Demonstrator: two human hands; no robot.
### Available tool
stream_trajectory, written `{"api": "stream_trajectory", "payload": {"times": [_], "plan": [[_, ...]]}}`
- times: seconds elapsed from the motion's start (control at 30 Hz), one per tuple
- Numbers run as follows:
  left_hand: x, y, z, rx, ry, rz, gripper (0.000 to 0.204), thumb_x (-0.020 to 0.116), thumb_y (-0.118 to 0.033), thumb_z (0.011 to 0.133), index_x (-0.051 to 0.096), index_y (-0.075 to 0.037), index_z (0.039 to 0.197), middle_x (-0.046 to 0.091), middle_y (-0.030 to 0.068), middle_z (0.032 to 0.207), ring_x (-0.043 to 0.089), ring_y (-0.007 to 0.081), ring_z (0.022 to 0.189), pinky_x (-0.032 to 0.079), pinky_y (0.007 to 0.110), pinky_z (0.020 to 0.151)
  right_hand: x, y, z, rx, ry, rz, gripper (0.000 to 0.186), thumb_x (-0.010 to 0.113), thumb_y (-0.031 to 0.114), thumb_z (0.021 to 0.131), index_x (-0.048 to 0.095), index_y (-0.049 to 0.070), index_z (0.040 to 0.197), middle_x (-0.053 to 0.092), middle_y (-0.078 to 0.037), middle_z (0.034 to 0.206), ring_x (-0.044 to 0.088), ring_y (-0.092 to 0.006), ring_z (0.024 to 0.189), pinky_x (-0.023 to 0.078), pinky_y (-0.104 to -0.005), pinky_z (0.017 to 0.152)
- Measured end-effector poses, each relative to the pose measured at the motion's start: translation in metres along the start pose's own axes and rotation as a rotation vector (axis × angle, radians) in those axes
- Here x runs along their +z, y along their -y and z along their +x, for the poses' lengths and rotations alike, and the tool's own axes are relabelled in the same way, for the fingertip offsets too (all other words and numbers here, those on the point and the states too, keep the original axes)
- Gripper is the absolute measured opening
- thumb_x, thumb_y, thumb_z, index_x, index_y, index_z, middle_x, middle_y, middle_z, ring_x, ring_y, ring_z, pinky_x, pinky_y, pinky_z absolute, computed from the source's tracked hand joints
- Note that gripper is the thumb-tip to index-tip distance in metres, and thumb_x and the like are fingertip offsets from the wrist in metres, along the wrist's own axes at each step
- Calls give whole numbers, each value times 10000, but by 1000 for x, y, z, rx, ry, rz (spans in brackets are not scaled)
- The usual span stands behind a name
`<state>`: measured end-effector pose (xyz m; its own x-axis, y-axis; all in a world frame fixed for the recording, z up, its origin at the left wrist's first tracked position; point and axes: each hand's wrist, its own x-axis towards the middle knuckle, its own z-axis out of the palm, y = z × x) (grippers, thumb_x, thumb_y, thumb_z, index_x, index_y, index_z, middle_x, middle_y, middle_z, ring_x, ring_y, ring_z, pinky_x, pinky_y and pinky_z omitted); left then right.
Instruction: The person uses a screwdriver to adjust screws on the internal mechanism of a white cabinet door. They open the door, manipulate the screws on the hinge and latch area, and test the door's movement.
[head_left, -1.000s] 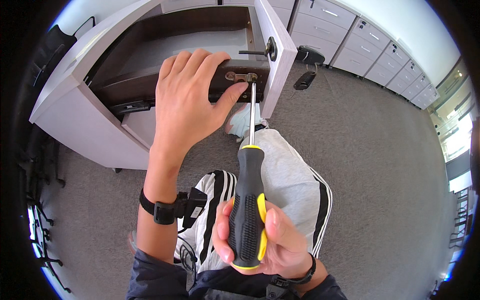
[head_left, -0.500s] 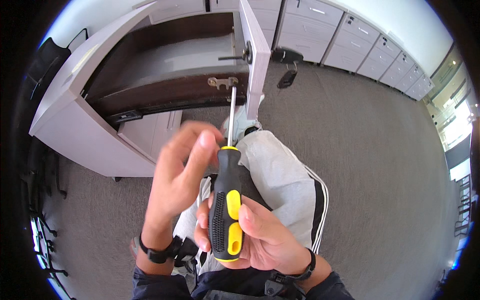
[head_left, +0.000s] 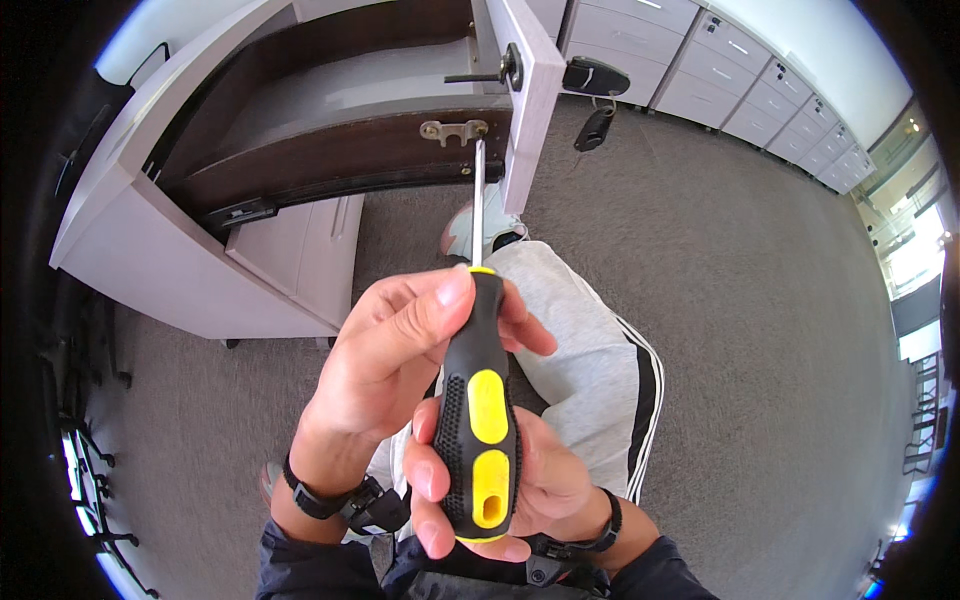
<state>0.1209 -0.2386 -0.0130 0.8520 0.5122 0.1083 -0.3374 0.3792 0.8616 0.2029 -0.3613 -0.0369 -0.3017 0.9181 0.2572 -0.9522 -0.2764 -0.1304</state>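
My right hand [head_left: 520, 480] grips the black and yellow handle of a screwdriver [head_left: 478, 400], held upright in front of me. Its thin shaft runs up so that the tip meets a small brass bracket [head_left: 452, 130] on the dark front edge of an open desk drawer opening [head_left: 330, 160]. My left hand [head_left: 395, 350] wraps its fingers around the top of the handle, thumb on the upper end. Both wrists wear black bands.
The white desk [head_left: 130, 250] stands at left with an open white door [head_left: 528, 90] carrying a lock and key. A drawer unit [head_left: 300, 250] sits under the desk. My grey-trousered knee [head_left: 590, 340] is below. White cabinets [head_left: 740, 70] line the far wall on grey carpet.
My left hand left the bracket on the drawer edge and came back down onto the screwdriver's handle. The screwdriver tip now reaches the bracket.
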Motion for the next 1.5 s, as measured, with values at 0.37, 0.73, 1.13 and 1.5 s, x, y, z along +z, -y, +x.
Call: {"api": "stream_trajectory", "payload": {"times": [0.37,0.73,1.13,1.5], "plan": [[1,-13,2,25,-70,238,481,484,-385,942,616,76,978,651,201,988,625,218,895,494,325,791,5,7,10,-63,-242,-446,599,528,465,912,402,-36,1215,537,-184,1084,584,-246,914,466,-215,594],[1,-1,14,-16,-53,67,450,443,-397,952,610,21,952,659,176,996,527,151,868,415,288,855,-7,4,8,-130,-90,-78,529,496,358,953,360,-58,1250,528,-190,1130,616,-208,773,464,-234,552],[1,-7,12,37,-135,235,449,565,-422,905,641,20,917,663,113,899,590,145,836,465,262,783,-16,3,10,-120,75,82,577,377,343,989,234,-61,1376,446,-220,1258,608,-326,955,506,-274,559],[1,-2,23,75,-86,138,320,600,-335,906,631,-19,862,641,65,835,579,114,800,460,238,740,-13,19,7,-61,40,-98,679,402,411,956,189,-60,1396,447,-215,1238,568,-320,898,506,-247,412]]}}
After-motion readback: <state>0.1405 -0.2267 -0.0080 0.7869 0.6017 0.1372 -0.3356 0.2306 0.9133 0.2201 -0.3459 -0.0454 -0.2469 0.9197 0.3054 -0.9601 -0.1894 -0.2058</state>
